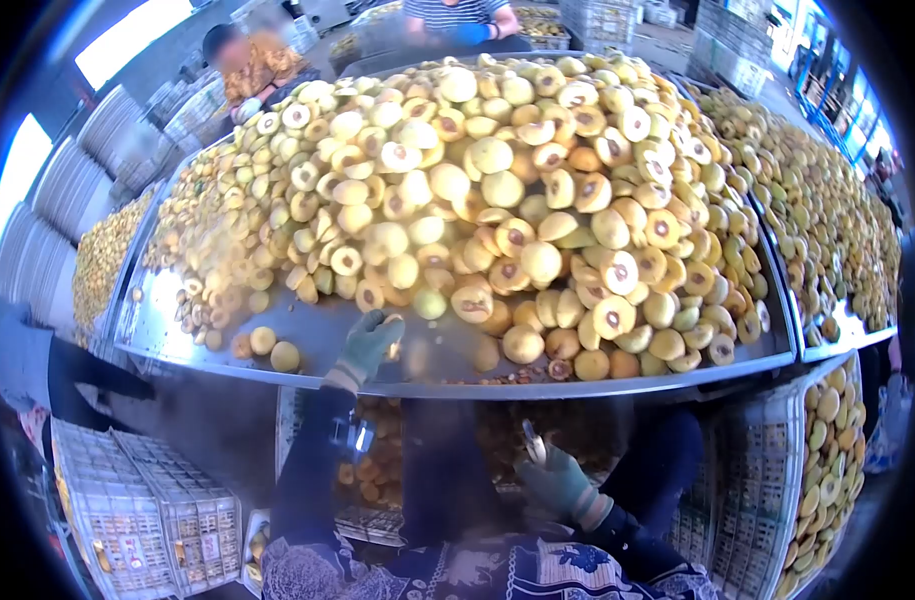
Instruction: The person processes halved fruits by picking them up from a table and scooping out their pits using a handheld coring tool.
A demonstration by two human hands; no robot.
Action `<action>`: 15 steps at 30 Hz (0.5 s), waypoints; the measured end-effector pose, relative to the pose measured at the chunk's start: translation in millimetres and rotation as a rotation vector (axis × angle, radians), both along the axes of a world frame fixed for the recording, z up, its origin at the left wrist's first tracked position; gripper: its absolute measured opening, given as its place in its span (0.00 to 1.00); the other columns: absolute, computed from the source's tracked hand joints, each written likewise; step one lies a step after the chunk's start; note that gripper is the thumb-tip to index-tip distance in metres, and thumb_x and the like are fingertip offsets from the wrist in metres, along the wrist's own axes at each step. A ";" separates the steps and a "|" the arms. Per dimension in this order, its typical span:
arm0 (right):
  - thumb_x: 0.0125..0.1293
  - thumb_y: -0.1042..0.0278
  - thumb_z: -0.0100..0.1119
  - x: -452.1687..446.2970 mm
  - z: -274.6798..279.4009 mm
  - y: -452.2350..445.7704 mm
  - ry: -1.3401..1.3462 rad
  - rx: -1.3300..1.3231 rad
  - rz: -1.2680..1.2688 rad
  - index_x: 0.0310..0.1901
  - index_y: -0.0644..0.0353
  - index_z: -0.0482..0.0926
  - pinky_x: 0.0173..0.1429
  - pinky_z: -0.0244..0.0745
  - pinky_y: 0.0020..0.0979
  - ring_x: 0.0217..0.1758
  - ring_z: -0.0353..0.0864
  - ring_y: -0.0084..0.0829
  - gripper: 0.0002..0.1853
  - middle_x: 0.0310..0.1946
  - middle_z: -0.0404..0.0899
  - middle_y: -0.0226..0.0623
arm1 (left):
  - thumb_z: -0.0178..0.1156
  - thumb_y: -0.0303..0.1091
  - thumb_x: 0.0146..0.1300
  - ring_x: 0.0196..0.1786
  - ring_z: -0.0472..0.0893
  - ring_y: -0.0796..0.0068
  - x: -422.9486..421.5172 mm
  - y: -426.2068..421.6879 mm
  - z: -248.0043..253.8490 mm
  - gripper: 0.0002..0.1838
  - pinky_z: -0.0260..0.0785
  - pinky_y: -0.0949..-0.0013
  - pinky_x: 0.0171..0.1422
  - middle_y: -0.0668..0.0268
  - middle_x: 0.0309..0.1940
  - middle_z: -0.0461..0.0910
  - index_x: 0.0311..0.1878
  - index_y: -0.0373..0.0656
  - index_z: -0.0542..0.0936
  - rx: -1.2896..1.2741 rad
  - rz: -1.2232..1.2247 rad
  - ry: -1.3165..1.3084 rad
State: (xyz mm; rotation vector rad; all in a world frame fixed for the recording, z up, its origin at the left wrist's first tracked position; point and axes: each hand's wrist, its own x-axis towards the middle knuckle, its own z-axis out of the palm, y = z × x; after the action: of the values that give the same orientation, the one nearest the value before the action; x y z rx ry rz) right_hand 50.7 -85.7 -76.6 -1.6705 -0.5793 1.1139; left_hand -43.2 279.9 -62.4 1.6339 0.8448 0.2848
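A big heap of halved yellow peaches (447, 180), several with brown pits or pit hollows showing, covers the metal table (227, 355). My left hand (365, 350), in a grey-green glove, is over the table's near edge in front of the heap. Its fingers are curled, with something pale at the fingertips that I cannot make out. Below the edge, above my lap, my right hand (560, 488) wears a similar glove. It is closed around a small hand tool (533, 443) with a shiny metal end pointing up.
Peach halves fill a crate (822, 480) at right, and more fruit lies in a container (377, 465) under the table. White crates (147, 505) stand at lower left. Another heap (807, 200) adjoins at right. Two people (262, 65) (462, 22) sit across the table.
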 end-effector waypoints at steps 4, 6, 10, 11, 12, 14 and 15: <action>0.64 0.67 0.58 9.7 64.2 10.5 0.162 0.178 -0.069 0.35 0.56 0.75 0.29 0.70 0.29 0.25 0.75 0.21 0.04 0.22 0.74 0.29 | 0.47 0.46 0.71 0.39 0.84 0.55 20.1 -93.6 25.3 0.29 0.79 0.63 0.40 0.45 0.48 0.80 0.64 0.31 0.68 -0.456 -0.152 -0.311; 0.64 0.67 0.58 13.5 75.4 9.6 0.060 0.204 -0.088 0.37 0.57 0.75 0.31 0.71 0.30 0.26 0.76 0.23 0.05 0.24 0.76 0.32 | 0.45 0.46 0.71 0.46 0.82 0.52 31.7 -143.3 36.4 0.29 0.77 0.61 0.51 0.44 0.53 0.77 0.63 0.29 0.67 -0.665 -0.153 -0.432; 0.63 0.67 0.58 20.5 92.6 -10.5 -0.171 0.181 -0.132 0.41 0.59 0.75 0.37 0.73 0.34 0.31 0.79 0.30 0.08 0.29 0.78 0.41 | 0.44 0.46 0.71 0.54 0.79 0.56 52.7 -225.5 47.8 0.29 0.71 0.61 0.62 0.50 0.56 0.75 0.63 0.28 0.68 -0.646 -0.130 -0.526; 0.63 0.68 0.58 22.4 99.5 -16.8 -0.184 0.229 -0.143 0.42 0.60 0.75 0.39 0.73 0.35 0.33 0.80 0.32 0.09 0.30 0.78 0.43 | 0.44 0.46 0.72 0.54 0.79 0.57 55.7 -237.0 46.4 0.29 0.71 0.61 0.62 0.51 0.56 0.75 0.63 0.29 0.68 -0.607 -0.122 -0.532; 0.63 0.67 0.58 26.4 106.2 -23.9 -0.171 0.151 -0.103 0.44 0.59 0.75 0.39 0.73 0.36 0.33 0.80 0.33 0.10 0.30 0.78 0.43 | 0.45 0.46 0.72 0.54 0.79 0.58 58.1 -246.9 44.9 0.29 0.71 0.61 0.62 0.53 0.56 0.75 0.63 0.29 0.68 -0.565 -0.113 -0.537; 0.63 0.66 0.58 28.0 95.3 -36.2 -0.258 0.084 -0.076 0.46 0.59 0.75 0.40 0.74 0.36 0.35 0.81 0.33 0.11 0.31 0.79 0.43 | 0.42 0.45 0.73 0.54 0.79 0.60 59.0 -259.0 40.9 0.26 0.71 0.61 0.61 0.55 0.55 0.75 0.61 0.30 0.70 -0.441 -0.138 -0.544; 0.63 0.66 0.58 28.2 89.9 -41.8 -0.300 0.050 -0.063 0.46 0.59 0.75 0.41 0.74 0.35 0.35 0.82 0.33 0.12 0.32 0.79 0.43 | 0.42 0.44 0.74 0.53 0.79 0.61 60.1 -264.5 40.8 0.25 0.72 0.62 0.60 0.55 0.55 0.76 0.61 0.30 0.70 -0.291 -0.170 -0.538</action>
State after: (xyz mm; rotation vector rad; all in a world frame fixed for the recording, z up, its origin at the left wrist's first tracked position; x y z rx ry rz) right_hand 78.9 -127.5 13.3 -1.8128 -0.7318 0.8023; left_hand 16.9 15.4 -21.6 1.2585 0.3173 0.4354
